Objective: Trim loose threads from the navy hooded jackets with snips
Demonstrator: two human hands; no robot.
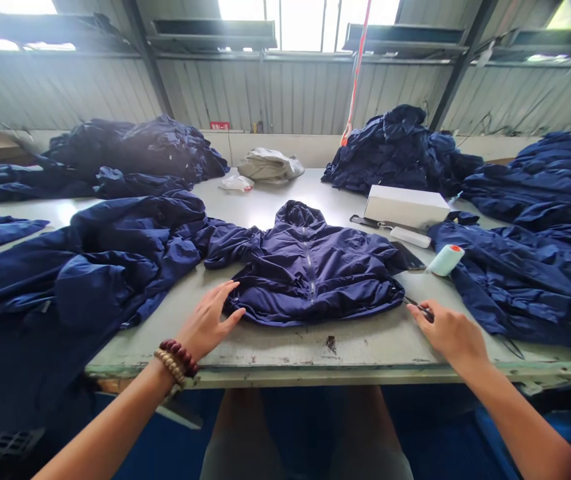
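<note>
Well beyond the navy jacket, a red wall sign is unreadable.

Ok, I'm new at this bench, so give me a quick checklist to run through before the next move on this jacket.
1. Navy hooded jacket laid on the table, hood at the far side: ok.
2. Jacket body smooth: not ok, it is rumpled.
3. Left hand at the hem, fingers touching it: ok.
4. Right hand holding the small snips: ok.
5. Snips' tips clear of the fabric: cannot tell, they sit very near the hem.
6. Thread cone apart from the right hand: ok, it lies on its side beyond the hand.
</note>
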